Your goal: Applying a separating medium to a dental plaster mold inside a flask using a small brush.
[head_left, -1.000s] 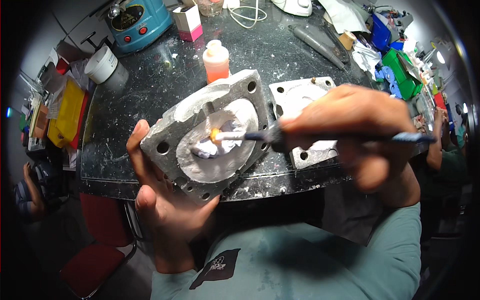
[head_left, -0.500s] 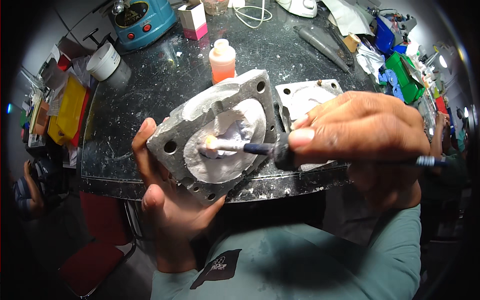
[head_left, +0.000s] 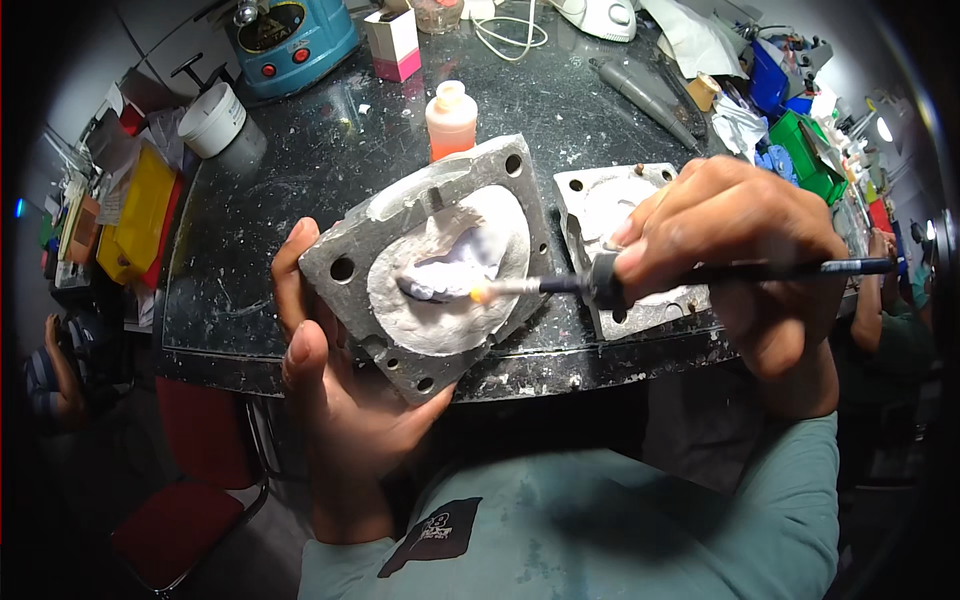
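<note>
My left hand (head_left: 350, 410) holds up a grey metal flask half (head_left: 345, 230) by its lower left side, tilted so its inner face shows. White plaster (head_left: 400, 325) fills the flask half, with an irregular hollow in the middle. In my right hand (head_left: 745, 225) is a slim dark-handled brush (head_left: 550, 286), its yellowish tip over the plaster beside the hollow. Whether the bristles touch the plaster, I cannot tell. A second flask half (head_left: 655, 318), also holding white plaster, lies on the table behind my right hand. Beyond the held flask stands an uncapped bottle of orange-pink liquid (head_left: 452, 125).
The dark table (head_left: 250, 310) is speckled white. At the back are a blue machine (head_left: 300, 50), a white tub (head_left: 212, 120), a white-and-pink box (head_left: 393, 45) and a grey handpiece (head_left: 645, 95). Yellow (head_left: 140, 215) and green bins (head_left: 800, 150) stand at the sides.
The brush tip has moved right and slightly down across the plaster, away from the hollow's left end. My right hand has shifted up a little, uncovering more of the second flask half.
</note>
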A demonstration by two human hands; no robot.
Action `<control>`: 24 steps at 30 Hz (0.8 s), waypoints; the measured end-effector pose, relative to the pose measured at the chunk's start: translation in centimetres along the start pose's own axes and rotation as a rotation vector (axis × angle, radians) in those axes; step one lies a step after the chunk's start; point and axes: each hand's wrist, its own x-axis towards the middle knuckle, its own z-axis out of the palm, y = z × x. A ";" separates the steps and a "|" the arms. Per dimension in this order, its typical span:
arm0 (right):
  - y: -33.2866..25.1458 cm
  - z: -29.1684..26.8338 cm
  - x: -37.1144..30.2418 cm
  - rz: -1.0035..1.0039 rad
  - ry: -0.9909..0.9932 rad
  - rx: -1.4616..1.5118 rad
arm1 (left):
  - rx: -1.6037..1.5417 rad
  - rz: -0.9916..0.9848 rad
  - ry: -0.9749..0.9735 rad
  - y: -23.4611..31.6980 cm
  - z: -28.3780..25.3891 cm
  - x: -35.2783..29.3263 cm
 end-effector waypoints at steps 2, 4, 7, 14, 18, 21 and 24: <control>0.3 0.5 0.1 -0.052 0.047 -0.027 | -0.013 -0.007 -0.006 0.0 -0.1 0.0; 0.1 1.0 0.0 0.005 -0.033 -0.074 | 0.269 0.128 0.026 -0.6 -0.4 0.1; 0.0 0.9 0.0 -0.008 -0.010 -0.016 | 0.517 0.243 -0.034 -1.0 -1.8 0.2; 0.8 1.1 0.1 -0.158 -0.065 -0.009 | 0.986 0.709 -0.308 -0.9 -2.4 0.9; 0.3 1.5 0.3 -0.134 -0.048 -0.118 | 0.808 0.716 -0.263 -1.4 -2.5 0.7; -0.6 0.3 0.1 0.052 -0.030 -0.064 | 0.916 0.622 -0.157 -0.4 -0.8 0.1; 0.7 1.8 0.0 -0.062 0.028 -0.051 | 0.934 0.563 -0.115 0.0 -0.6 0.0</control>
